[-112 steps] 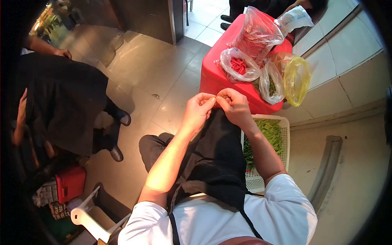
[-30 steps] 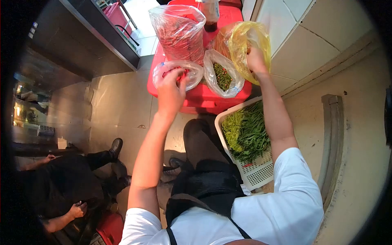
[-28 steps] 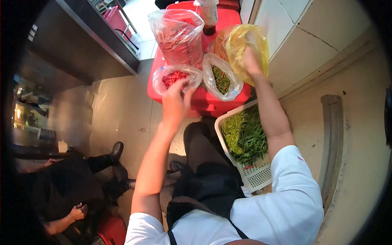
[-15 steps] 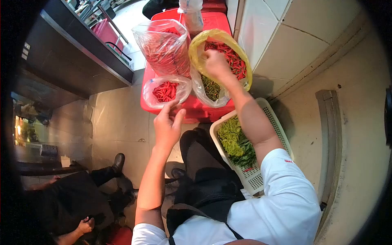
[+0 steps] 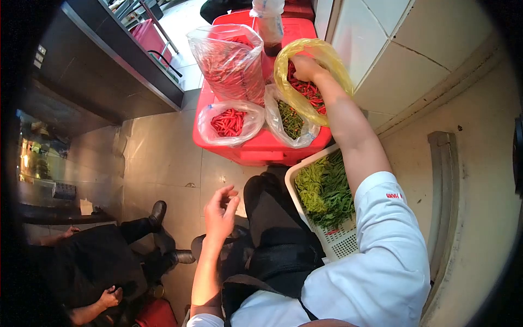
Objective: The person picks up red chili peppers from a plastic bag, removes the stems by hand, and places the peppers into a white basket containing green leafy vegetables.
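My right hand (image 5: pixel 306 69) reaches down into a yellow plastic bag (image 5: pixel 340 62) of red chillies (image 5: pixel 311 97). Its fingertips are hidden among them. My left hand (image 5: pixel 220 211) hangs above my lap, fingers loosely bent and thumb apart, with nothing visible in it. A small clear bag (image 5: pixel 205 128) in front holds stemless red chillies (image 5: pixel 229 122). Beside it, another clear bag (image 5: pixel 303 141) contains green stems (image 5: pixel 290 117). Behind stands a large clear bag (image 5: pixel 226 65) full of red chillies.
The bags rest on a red plastic box (image 5: pixel 239 152) by a tiled wall (image 5: pixel 414 76). A white perforated basket (image 5: pixel 344 248) of leafy greens (image 5: pixel 327 191) lies at my right. At lower left sits another person, one hand (image 5: pixel 110 297) showing. A bottle (image 5: pixel 269 27) stands at the back.
My left hand has drawn back from the small bag of stemless chillies towards my lap. My right hand has gone deeper into the yellow bag. The view has shifted slightly.
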`<state>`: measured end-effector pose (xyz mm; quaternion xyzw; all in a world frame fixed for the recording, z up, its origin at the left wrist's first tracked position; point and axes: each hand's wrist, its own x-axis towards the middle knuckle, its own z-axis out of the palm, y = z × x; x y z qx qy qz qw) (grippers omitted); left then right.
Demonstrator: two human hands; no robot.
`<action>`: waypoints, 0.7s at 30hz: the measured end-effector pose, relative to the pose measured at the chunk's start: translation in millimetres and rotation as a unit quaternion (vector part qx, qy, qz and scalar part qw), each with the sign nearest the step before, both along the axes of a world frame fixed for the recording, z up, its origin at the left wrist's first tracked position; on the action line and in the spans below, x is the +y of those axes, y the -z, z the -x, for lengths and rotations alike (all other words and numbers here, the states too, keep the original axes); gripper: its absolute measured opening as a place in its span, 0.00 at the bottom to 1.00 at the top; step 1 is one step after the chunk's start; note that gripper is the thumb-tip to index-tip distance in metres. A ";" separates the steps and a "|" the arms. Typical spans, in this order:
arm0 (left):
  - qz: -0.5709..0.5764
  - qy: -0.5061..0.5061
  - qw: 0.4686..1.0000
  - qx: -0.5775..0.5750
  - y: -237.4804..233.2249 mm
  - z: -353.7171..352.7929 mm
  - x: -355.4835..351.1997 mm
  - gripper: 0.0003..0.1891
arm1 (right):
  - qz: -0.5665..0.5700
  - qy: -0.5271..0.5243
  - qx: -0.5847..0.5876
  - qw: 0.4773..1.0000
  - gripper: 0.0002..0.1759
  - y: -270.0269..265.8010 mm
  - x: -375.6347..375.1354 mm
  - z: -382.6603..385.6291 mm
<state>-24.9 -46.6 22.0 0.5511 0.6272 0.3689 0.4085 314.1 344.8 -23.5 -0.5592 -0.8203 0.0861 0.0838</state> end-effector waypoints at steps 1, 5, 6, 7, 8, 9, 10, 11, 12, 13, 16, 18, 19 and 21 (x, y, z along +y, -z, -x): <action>0.005 -0.008 1.000 0.013 6.6 10.2 -6.4 0.14 | 0.025 0.000 -0.028 0.999 0.40 -11.2 -6.1 6.1; 0.042 -0.052 0.997 -0.024 16.4 31.6 -30.8 0.15 | 0.099 -0.013 -0.078 0.992 0.43 -26.5 -5.9 13.8; 0.039 -0.062 0.997 -0.029 19.7 33.4 -36.3 0.15 | 0.114 -0.019 -0.076 0.990 0.44 -27.4 -5.7 15.5; 0.036 -0.072 0.996 -0.035 25.7 35.0 -41.2 0.15 | 0.123 -0.010 -0.090 0.988 0.44 -28.4 -5.4 16.5; 0.033 -0.081 0.995 -0.041 31.6 36.5 -45.3 0.15 | 0.132 0.001 -0.102 0.986 0.45 -30.1 -4.8 16.3; 0.045 -0.080 0.995 -0.051 34.7 35.9 -48.0 0.15 | 0.141 0.011 -0.115 0.983 0.46 -32.0 -4.9 17.3; 0.046 -0.073 0.995 -0.048 37.3 34.9 -49.9 0.15 | 0.133 0.009 -0.123 0.983 0.46 -30.4 -4.1 17.6; 0.048 -0.067 0.996 -0.046 39.7 32.6 -52.2 0.15 | 0.126 0.006 -0.131 0.983 0.46 -28.2 -4.3 17.5; 0.050 -0.060 0.996 -0.044 39.6 28.5 -53.6 0.15 | 0.119 0.004 -0.139 0.983 0.46 -28.8 -5.8 19.2; 0.053 -0.056 0.995 -0.057 36.3 23.4 -54.0 0.15 | 0.109 0.006 -0.142 0.984 0.46 -28.9 -8.5 21.0; 0.062 -0.032 0.996 -0.049 39.1 15.0 -54.6 0.15 | 0.077 0.029 -0.125 0.989 0.42 -24.0 -12.7 23.9; 0.056 -0.022 0.997 -0.056 42.1 10.0 -55.6 0.15 | 0.052 0.065 -0.077 0.993 0.36 -13.4 -11.0 22.2; 0.058 -0.015 0.997 -0.058 39.2 7.3 -56.2 0.15 | 0.058 0.073 -0.090 0.992 0.34 -13.2 -11.8 20.4; 0.047 -0.004 0.997 -0.053 34.8 3.6 -59.4 0.15 | 0.069 0.088 -0.114 0.987 0.30 -17.6 -16.3 19.4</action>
